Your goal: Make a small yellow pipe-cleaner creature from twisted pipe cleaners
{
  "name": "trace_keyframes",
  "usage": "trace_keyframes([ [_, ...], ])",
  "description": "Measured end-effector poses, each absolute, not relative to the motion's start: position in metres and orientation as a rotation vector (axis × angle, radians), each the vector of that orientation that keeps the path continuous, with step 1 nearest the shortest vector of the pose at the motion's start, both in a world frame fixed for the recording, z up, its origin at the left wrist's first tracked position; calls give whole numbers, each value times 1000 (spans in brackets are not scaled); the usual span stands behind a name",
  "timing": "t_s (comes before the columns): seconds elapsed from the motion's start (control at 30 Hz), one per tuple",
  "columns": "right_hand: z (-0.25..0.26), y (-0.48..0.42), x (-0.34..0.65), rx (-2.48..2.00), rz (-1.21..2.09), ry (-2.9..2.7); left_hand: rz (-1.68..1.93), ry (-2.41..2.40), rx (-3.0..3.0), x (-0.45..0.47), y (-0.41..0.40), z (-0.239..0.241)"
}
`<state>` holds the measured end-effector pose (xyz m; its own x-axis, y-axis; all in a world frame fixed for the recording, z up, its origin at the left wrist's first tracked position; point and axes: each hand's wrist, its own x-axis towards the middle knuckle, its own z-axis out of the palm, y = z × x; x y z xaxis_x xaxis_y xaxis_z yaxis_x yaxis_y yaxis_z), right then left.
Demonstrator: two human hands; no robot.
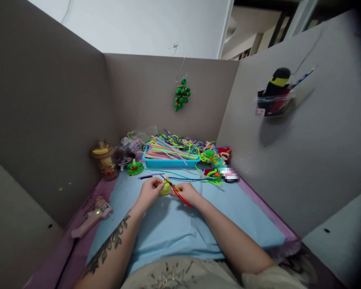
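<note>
My left hand [151, 190] pinches a small yellow coiled piece [165, 188], seemingly pipe cleaner, above the blue table cover. Red-handled pliers [183, 197] are gripped in my right hand [188, 193]. Their dark jaws point to the upper left, beside the yellow piece; whether they touch it I cannot tell. Just beyond both hands lie loose pipe cleaners [186, 178] in blue, black and green. A green frog-like figure [135, 168] sits to the left of them.
A blue tray [173, 163] of pastel pipe cleaners stands at the back. On the left are a lidded cup [105, 160] and a pink glue gun [92, 220] with its cord. Grey panels [168, 92] enclose three sides; a clear holder [275, 100] hangs on the right one.
</note>
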<state>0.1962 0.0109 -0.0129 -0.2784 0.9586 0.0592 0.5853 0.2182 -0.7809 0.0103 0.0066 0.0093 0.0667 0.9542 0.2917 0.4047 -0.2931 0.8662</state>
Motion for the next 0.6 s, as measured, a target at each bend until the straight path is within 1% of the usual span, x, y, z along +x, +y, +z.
trace_keyframes([
  [0.2,-10,6,196,-1485,1046,-1997,904,1398,1994,-7,7,15],
  [0.47,-1,4,186,-1544,1076,-2111,387,1658,2214,-42,1,37],
  [0.53,-1,10,191,-1521,1048,-2085,346,1830,2220,-53,3,43],
  [0.6,-2,17,199,-1541,935,-2026,357,2041,2170,-64,7,45],
])
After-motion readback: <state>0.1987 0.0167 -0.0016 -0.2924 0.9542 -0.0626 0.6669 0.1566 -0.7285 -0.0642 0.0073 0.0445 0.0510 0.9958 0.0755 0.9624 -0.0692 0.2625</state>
